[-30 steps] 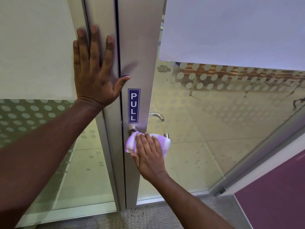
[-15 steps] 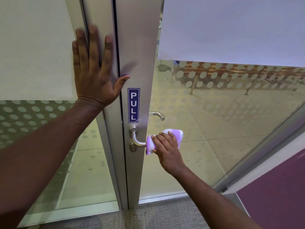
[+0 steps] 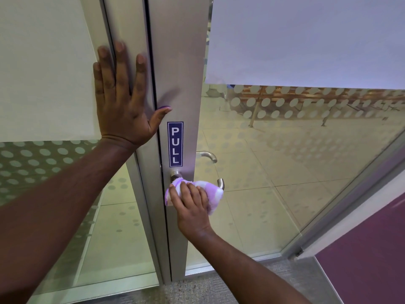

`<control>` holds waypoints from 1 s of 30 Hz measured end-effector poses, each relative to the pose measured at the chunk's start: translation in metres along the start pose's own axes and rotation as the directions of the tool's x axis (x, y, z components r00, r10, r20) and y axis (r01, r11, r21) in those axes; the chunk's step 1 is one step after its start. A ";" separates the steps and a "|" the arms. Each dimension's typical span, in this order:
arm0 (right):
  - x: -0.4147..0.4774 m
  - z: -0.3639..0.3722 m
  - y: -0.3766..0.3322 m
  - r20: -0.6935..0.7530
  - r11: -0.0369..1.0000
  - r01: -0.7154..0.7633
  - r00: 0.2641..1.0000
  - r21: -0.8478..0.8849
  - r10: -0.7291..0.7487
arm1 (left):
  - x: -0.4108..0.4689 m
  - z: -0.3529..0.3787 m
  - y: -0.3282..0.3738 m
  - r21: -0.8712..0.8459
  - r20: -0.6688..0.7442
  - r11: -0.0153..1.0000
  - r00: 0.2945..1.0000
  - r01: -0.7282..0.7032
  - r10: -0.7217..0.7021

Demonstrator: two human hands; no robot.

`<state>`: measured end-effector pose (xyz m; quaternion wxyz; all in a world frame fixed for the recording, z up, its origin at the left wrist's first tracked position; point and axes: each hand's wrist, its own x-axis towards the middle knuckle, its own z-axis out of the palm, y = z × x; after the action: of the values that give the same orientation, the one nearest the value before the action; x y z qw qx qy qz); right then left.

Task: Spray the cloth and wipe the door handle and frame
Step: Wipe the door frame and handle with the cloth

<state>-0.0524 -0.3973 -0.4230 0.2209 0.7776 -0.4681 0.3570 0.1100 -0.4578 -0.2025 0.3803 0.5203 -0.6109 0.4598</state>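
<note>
A narrow blue sign (image 3: 175, 144) with white capital letters stacked top to bottom reads "PULL". It is fixed to the silver metal door stile (image 3: 186, 62), just above the door handle (image 3: 176, 176). No other text is readable.

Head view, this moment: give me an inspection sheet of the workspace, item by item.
Surface: metal door frame of a glass door with a frosted band and dots; blue PULL sticker above the handle.
Job's things: purple and white cloth wrapped over the near door handle; only the handle's base and tip show. No spray bottle seen.
Clutter: nothing seen.
Hands: left hand flat and open against the fixed frame; right hand closed on the cloth at the handle.
Cables: nothing seen.
Surroundings: second handle behind the glass, tiled floor beyond, grey carpet below, purple panel at right.
</note>
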 end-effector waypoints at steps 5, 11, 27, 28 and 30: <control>0.002 0.004 -0.007 -0.037 1.000 -0.014 0.999 -0.020 0.013 | -0.001 0.001 0.001 -0.009 0.002 1.000 1.000 0.001 -0.001; -0.001 0.001 -0.002 -0.062 0.998 0.019 0.998 0.063 -0.015 | -0.001 0.000 0.000 -0.020 0.001 1.000 1.000 -0.002 0.002; -0.022 -0.011 0.015 -0.057 0.963 0.247 0.969 0.105 -0.242 | -0.002 -0.003 -0.001 -0.051 0.022 0.999 1.000 -0.016 0.017; -0.024 -0.013 0.015 -0.043 0.964 0.245 0.969 0.099 -0.242 | -0.001 -0.003 -0.001 -0.052 0.025 0.999 1.000 -0.017 0.018; -0.028 -0.014 0.016 -0.014 0.965 0.248 0.969 0.084 -0.248 | -0.001 -0.003 -0.001 -0.043 0.029 0.999 0.999 -0.016 0.017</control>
<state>-0.0797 -0.3790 -0.4346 0.2314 0.8381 -0.3513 0.3474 0.1108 -0.4541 -0.2026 0.3787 0.5134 -0.6305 0.4421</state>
